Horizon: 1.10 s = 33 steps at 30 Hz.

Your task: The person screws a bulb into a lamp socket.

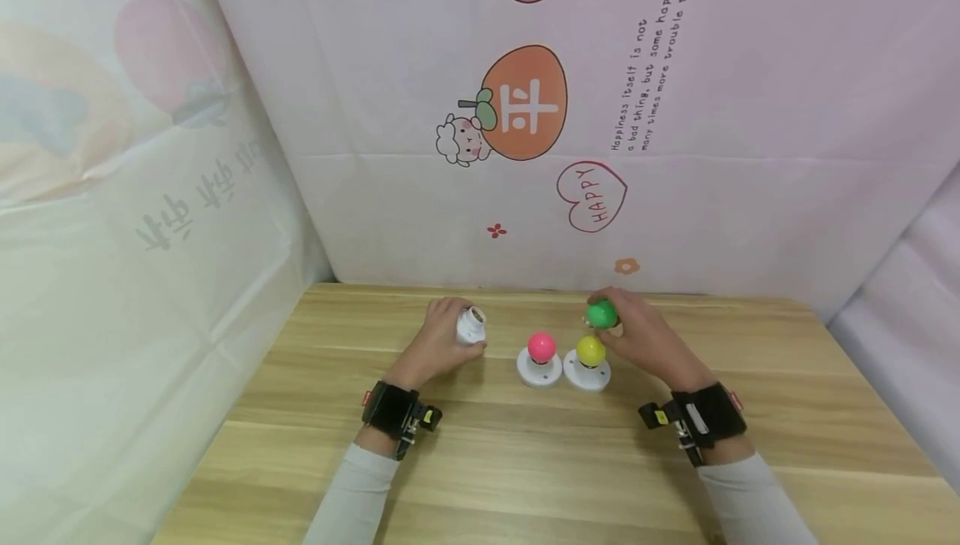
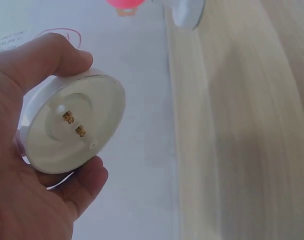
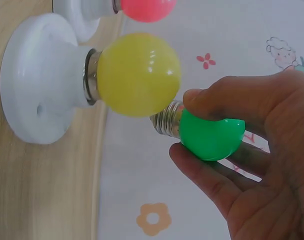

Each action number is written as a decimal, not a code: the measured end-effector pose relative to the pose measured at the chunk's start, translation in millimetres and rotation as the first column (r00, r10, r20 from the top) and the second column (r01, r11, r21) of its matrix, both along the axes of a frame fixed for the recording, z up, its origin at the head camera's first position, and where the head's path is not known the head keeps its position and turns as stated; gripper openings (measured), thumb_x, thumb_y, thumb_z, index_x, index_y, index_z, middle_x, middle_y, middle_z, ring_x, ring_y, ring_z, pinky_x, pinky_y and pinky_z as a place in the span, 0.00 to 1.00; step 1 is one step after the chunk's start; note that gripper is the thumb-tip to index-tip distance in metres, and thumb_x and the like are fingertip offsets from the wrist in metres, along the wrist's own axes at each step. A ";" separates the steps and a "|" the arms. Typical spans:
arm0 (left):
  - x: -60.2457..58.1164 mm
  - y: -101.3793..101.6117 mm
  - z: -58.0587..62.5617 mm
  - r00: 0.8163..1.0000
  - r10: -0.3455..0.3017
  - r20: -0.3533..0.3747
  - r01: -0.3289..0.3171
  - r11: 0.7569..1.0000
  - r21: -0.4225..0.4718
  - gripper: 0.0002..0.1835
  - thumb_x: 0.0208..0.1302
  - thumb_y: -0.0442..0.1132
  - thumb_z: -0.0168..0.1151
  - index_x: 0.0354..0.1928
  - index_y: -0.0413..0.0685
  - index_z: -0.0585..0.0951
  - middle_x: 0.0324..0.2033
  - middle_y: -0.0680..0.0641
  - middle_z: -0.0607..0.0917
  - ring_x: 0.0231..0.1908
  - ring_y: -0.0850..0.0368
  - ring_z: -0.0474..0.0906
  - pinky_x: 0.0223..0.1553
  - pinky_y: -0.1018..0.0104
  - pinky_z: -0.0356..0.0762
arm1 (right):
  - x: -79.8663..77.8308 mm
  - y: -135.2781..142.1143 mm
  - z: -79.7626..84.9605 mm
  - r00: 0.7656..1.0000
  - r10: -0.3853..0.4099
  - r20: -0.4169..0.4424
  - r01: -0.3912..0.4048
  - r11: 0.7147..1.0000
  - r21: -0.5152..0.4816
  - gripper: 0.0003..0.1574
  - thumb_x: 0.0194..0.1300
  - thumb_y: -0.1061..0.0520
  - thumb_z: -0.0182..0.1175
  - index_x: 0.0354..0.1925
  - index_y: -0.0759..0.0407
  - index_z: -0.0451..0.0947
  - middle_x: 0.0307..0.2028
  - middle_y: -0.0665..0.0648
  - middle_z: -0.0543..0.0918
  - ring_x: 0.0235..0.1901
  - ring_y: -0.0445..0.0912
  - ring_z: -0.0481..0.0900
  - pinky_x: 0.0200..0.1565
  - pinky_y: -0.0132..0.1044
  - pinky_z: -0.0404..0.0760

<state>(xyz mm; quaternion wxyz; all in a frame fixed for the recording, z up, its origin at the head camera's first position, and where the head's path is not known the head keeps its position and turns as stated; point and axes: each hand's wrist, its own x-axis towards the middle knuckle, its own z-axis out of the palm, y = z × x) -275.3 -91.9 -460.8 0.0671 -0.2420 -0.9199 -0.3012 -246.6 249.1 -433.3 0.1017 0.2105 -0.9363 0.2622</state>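
My left hand (image 1: 444, 338) grips a white lamp holder (image 1: 471, 326), its socket mouth tipped toward the right. The left wrist view shows the holder's hollow underside (image 2: 77, 127) with two brass terminals. In my right hand (image 1: 637, 332) is a green light bulb (image 3: 212, 137), pinched between thumb and fingers, its metal screw base (image 3: 167, 120) bare and pointing left in the head view. Between the hands stand two white holders on the table: one carries a pink bulb (image 1: 542, 347), the other a yellow bulb (image 1: 591, 351). The yellow one is nearest my right hand.
The wood-grain table (image 1: 525, 470) runs back to an upright printed cloth (image 1: 420, 220). Another cloth (image 1: 150, 295) hangs along the left side. Each wrist wears a black strap with a small camera (image 1: 429, 417).
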 end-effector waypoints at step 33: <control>27.4 26.8 33.4 0.965 -0.241 -0.103 0.248 0.967 0.066 0.29 0.51 0.45 0.69 0.54 0.50 0.68 0.50 0.52 0.69 0.45 0.60 0.68 0.44 0.68 0.77 | 31.6 -20.4 18.9 0.982 0.139 -0.128 -0.144 0.989 -0.032 0.31 0.51 0.59 0.72 0.52 0.56 0.70 0.44 0.50 0.78 0.43 0.43 0.77 0.44 0.42 0.82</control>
